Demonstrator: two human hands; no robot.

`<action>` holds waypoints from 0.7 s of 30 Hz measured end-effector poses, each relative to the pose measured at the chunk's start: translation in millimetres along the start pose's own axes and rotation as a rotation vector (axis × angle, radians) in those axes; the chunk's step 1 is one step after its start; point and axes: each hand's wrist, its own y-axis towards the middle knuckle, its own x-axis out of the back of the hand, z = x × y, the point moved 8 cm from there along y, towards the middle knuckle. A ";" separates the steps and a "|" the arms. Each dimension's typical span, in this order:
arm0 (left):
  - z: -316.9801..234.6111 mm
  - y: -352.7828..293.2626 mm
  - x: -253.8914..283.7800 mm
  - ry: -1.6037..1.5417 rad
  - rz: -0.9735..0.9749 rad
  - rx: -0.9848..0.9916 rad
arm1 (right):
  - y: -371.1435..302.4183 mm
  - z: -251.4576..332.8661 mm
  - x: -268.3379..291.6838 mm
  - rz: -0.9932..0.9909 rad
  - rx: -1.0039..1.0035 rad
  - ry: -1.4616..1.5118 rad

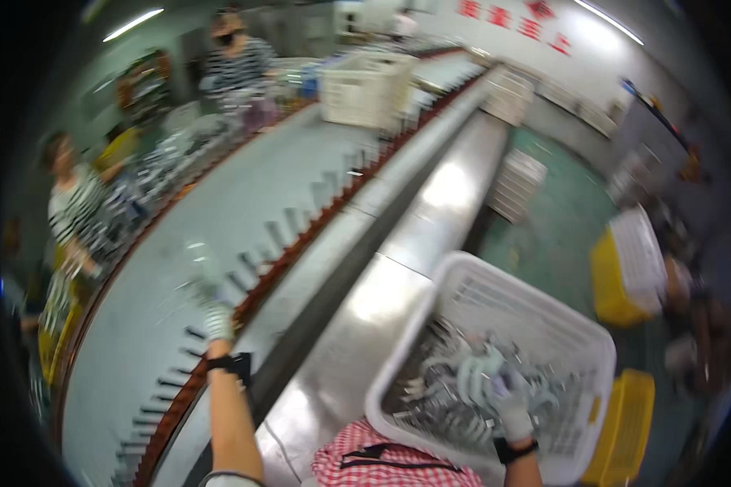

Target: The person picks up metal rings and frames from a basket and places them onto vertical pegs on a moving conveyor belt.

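Observation:
My left hand (213, 312), in a pale glove with a dark band at the wrist, reaches over the near edge of a light conveyor belt (130, 333). Motion smears its fingers, and a faint shiny shape by them is too blurred to name. Dark upright pieces (280, 234) line the belt's reddish-brown edge on both sides of that hand. My right hand (512, 412), gloved too, is down in a white plastic basket (536, 304) among loose shiny curved metal pieces (443, 390). Blur and the pieces around its fingers hide whether it grips any.
A steel ledge (382, 296) runs between the belt and my basket. A cream crate (357, 89) stands on the belt farther off. Two people (77, 199) work along the far side. Yellow bins (625, 430) and stacked white crates (518, 183) stand on the green floor to the right.

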 end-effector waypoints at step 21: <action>77.2 0.7 -59.9 -1.090 0.166 0.620 | 84.6 -5.7 -36.2 0.143 -0.095 -0.072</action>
